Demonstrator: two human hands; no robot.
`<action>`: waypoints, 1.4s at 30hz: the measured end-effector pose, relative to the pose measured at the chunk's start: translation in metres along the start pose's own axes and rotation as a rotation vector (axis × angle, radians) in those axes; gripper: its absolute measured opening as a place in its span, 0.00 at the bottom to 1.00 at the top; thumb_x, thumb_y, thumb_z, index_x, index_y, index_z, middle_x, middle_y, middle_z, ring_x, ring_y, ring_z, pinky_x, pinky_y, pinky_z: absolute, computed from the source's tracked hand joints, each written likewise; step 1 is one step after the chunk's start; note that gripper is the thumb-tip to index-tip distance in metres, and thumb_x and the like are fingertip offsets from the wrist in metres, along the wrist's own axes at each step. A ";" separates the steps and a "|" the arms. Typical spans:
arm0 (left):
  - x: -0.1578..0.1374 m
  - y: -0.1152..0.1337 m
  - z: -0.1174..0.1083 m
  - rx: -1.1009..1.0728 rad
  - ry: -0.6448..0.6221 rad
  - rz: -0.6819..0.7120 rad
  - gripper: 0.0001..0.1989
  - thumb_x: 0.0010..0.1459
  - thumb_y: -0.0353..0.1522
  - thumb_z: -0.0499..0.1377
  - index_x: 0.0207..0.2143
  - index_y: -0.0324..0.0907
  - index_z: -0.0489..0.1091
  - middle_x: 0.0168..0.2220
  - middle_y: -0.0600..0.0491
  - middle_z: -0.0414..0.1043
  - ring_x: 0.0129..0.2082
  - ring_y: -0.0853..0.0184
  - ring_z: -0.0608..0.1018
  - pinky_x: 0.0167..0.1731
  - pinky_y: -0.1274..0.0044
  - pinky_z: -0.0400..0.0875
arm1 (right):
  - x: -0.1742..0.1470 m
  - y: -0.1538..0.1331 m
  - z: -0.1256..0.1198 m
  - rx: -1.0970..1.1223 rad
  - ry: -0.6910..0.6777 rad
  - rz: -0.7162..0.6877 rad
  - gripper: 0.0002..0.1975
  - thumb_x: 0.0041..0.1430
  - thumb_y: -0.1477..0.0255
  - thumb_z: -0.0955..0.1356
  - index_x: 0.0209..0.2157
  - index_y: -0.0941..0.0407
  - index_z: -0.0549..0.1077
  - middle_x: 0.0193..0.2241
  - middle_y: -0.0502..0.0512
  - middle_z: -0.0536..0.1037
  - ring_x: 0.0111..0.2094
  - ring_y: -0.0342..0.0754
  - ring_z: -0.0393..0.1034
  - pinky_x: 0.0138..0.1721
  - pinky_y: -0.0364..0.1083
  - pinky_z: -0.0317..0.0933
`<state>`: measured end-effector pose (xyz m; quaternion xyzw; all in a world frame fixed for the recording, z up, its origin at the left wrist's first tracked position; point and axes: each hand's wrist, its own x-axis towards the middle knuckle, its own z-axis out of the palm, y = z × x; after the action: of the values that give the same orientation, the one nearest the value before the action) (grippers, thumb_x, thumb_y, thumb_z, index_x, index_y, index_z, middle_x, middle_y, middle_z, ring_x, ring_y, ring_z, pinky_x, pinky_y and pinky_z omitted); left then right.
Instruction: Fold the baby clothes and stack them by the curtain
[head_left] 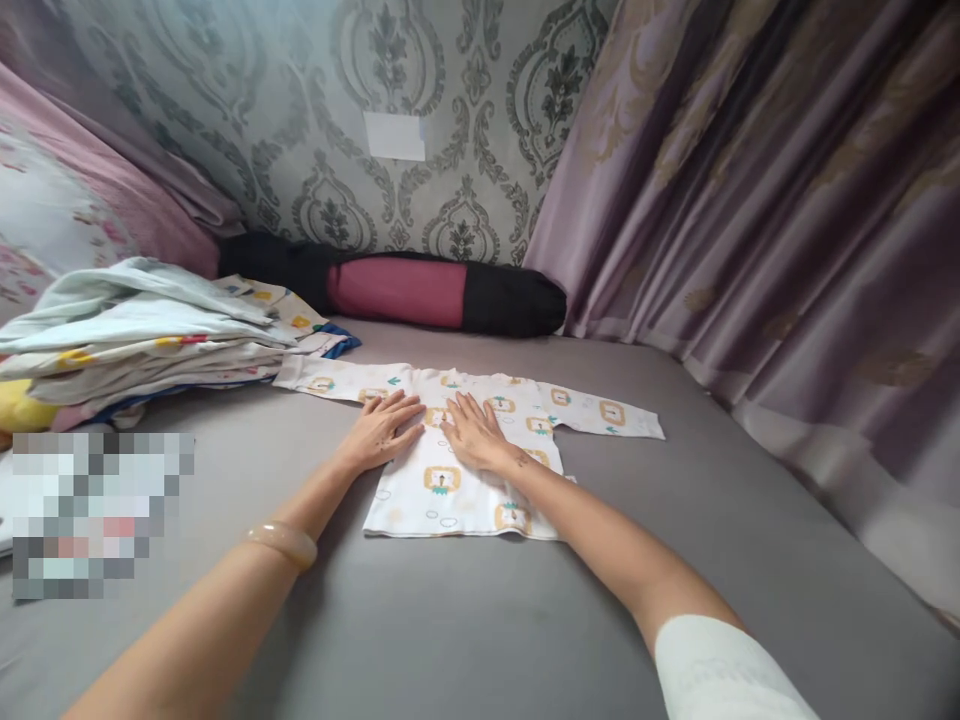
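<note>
A small white long-sleeved shirt with a yellow and green print lies flat on the grey bed sheet, both sleeves stretched out sideways. My left hand rests palm down on the shirt's left side, below the left sleeve, fingers spread. On the middle of the chest, my right hand lies flat with its fingers apart. Neither hand grips the cloth. The shirt's collar is at the far side, and its hem faces me.
A pile of folded clothes stands at the left, touching or near the left sleeve's cuff. Behind the shirt lies a long black and red bolster against the patterned wall. Purple curtains hang along the right edge. A blurred flat item lies at left.
</note>
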<state>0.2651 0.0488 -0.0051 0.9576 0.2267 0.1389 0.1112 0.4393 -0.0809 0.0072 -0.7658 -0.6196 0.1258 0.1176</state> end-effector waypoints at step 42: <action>-0.086 0.077 -0.009 -0.020 -0.235 0.101 0.32 0.65 0.52 0.40 0.65 0.51 0.55 0.68 0.50 0.49 0.68 0.56 0.51 0.64 0.61 0.46 | -0.195 0.019 -0.036 0.057 -0.128 -0.227 0.24 0.69 0.64 0.53 0.64 0.43 0.58 0.68 0.44 0.48 0.69 0.46 0.36 0.67 0.54 0.30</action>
<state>0.2198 -0.0572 0.0063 0.9763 0.1622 0.0332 0.1394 0.4300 -0.2765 0.0438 -0.6775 -0.7046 0.1781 0.1130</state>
